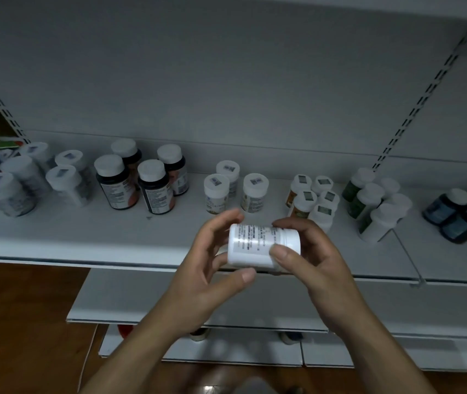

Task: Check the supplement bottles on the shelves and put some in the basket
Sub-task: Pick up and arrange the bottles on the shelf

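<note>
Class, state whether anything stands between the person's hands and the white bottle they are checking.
Nothing does: the left hand and right hand both grip the white bottle, held sideways in front of the shelf. No basket is in view, so that path cannot be judged.

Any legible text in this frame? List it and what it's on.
None can be read.
white bottle, held in both hands: rows of fine label print, too blurred.
cap stickers on the shelf bottles: too small.
dark bottles: labels blurred.
</note>
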{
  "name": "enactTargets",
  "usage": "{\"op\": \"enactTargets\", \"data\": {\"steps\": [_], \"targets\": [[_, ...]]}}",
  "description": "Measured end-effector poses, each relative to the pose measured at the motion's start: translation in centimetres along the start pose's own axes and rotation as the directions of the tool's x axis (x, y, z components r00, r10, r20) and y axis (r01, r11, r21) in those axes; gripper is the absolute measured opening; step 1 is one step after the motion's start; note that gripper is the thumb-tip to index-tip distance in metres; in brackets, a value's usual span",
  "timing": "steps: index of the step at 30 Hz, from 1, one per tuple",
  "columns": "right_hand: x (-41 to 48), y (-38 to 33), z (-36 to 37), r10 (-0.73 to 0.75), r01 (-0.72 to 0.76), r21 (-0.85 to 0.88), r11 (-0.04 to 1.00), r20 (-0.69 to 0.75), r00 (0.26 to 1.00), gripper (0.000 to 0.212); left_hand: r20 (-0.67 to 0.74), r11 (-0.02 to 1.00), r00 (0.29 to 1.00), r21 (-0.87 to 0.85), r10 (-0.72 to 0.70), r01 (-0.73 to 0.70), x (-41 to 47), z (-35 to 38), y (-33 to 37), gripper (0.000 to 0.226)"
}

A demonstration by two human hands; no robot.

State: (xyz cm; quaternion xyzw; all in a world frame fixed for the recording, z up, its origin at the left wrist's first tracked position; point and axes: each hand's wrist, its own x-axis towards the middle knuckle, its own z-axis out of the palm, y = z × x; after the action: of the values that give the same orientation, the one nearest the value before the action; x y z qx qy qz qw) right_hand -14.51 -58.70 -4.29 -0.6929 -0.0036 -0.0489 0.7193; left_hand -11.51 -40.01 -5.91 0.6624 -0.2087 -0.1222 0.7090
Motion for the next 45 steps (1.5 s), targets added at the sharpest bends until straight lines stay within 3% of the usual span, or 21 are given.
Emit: {"op": "enactTargets", "data": {"steps": [2,6,11,13,17,22,27,32,37,42,45], "targets": [[0.0,0.0,-0.1,0.016,-0.016,0.012,1.0,-0.003,1.0,0.04,0.014,1.0,1.0,-0.017,0.004,-0.004,0.2,-0.1,0.2,0.054],[-0.3,-0.1,-0.1,-0.059,0.058,0.023,0.998,0.048,0.997,0.046,-0.111,0.998,0.991,-0.01,-0.071,0.07,0.8,-0.1,0.3,0.032],[0.2,0.4,0.0,-0.008,0.008,0.0,1.0,-0.034,0.999,0.036,0.01,1.0,1.0,0.027,-0.004,0.003,0.6,-0.4,-0.2,0.063],[0.2,0.4,-0.1,-0.001,0.001,0.023,1.0,-0.031,1.0,0.042,0.006,1.0,1.0,0.024,0.011,-0.011,0.8,-0.4,-0.1,0.057],[-0.1,0.3,-0.1,-0.067,0.066,0.053,0.996,0.018,0.998,0.05,-0.129,0.999,0.99,0.012,-0.051,0.053,1.1,-0.1,0.1,0.036],[0.1,0.6,-0.1,0.002,-0.001,0.024,1.0,-0.065,0.998,0.048,-0.003,1.0,1.0,0.0,-0.021,0.021,0.7,0.0,-0.2,0.057],[-0.3,0.5,-0.3,-0.037,0.037,0.037,0.999,0.002,0.999,0.048,-0.112,0.998,0.992,-0.012,-0.064,0.063,1.0,0.2,-0.1,0.038],[0.0,0.8,-0.3,-0.015,0.015,-0.004,1.0,-0.059,0.998,0.04,-0.011,0.998,0.999,0.026,-0.05,0.05,0.8,0.4,-0.3,0.054],[-0.2,0.7,-0.4,-0.037,0.037,0.036,0.999,0.005,0.999,0.051,-0.114,0.997,0.991,0.0,-0.071,0.071,1.3,0.5,-0.1,0.038],[0.1,0.9,-0.3,0.009,-0.008,0.028,1.0,-0.064,0.998,0.049,-0.001,0.999,0.999,-0.016,-0.033,0.033,0.8,0.5,-0.1,0.056],[0.1,0.8,-0.4,0.012,-0.01,0.048,0.999,-0.038,0.999,0.055,-0.049,0.998,0.998,-0.038,-0.049,0.047,1.2,0.5,0.2,0.046]]}}
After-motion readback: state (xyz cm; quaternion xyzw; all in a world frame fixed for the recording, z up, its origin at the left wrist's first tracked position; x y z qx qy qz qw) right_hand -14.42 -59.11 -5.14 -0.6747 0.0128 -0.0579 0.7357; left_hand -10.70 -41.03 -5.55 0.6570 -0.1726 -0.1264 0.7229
